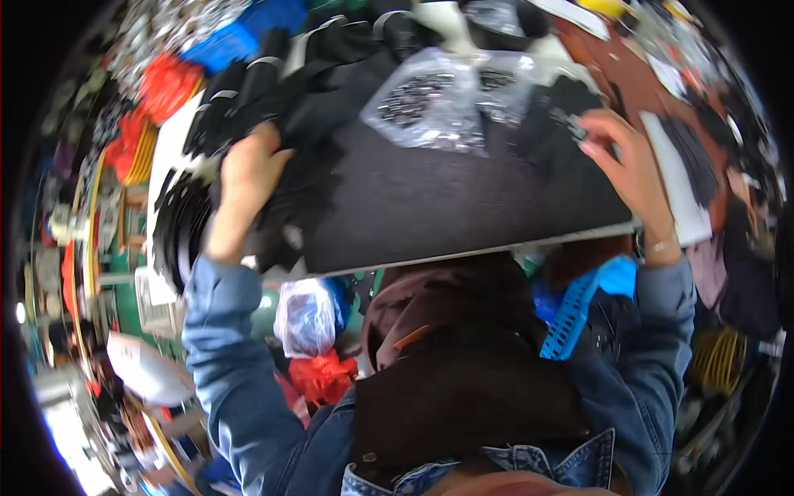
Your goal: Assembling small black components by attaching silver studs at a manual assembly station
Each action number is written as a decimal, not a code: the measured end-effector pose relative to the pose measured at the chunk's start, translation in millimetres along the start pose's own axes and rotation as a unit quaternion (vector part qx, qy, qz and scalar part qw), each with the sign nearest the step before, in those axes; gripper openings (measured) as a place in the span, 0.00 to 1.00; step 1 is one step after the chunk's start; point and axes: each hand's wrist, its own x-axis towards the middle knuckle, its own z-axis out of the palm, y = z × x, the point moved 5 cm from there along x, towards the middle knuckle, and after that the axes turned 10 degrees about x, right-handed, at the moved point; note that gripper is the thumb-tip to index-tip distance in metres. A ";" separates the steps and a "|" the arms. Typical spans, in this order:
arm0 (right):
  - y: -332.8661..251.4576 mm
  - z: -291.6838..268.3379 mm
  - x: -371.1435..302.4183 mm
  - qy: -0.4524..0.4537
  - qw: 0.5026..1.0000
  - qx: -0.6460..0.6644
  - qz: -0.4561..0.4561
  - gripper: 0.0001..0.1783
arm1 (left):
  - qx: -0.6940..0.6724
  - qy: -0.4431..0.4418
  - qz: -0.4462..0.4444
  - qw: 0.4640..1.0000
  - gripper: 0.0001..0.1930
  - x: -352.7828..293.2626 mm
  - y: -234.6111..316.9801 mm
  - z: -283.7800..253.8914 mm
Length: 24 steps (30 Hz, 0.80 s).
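Note:
My left hand is over the black strips at the left of the table, its thumb held apart from the fingers; motion blurs it, and I see nothing held. At the right, my right hand pinches thumb and forefinger at a small shiny metal piece, its exact kind too blurred to tell. Black material lies just beyond those fingertips. Between the hands, clear plastic bags of small metal parts rest on the dark table mat.
Rolled black bands line the table's far side. A stack of black pieces stands at the left edge. White boards with dark strips lie at the right. Below the table are a blue basket and a red bag.

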 end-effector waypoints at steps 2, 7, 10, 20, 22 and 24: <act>21.1 -18.6 1.0 0.010 0.999 -0.052 -0.002 0.11 | -0.198 0.057 0.029 0.978 0.11 -14.6 10.9 -30.2; 52.6 -22.9 25.3 -0.049 0.966 -0.221 -0.125 0.08 | -0.501 0.020 0.070 0.862 0.14 -64.4 60.9 -84.5; 63.2 -2.1 54.4 -0.107 0.947 -0.259 -0.160 0.09 | -0.582 -0.044 0.092 0.807 0.16 -78.0 78.7 -71.5; 85.6 26.1 81.5 -0.245 0.910 -0.278 -0.185 0.07 | -0.308 -0.038 -0.076 0.948 0.15 -122.4 113.0 9.5; 72.1 19.9 77.8 -0.205 0.916 -0.288 -0.188 0.06 | -0.145 0.115 0.081 0.979 0.19 -130.2 124.8 -11.9; 53.4 3.6 70.3 -0.144 0.911 -0.325 -0.210 0.08 | -0.171 0.089 0.182 0.964 0.24 -140.9 123.9 -10.8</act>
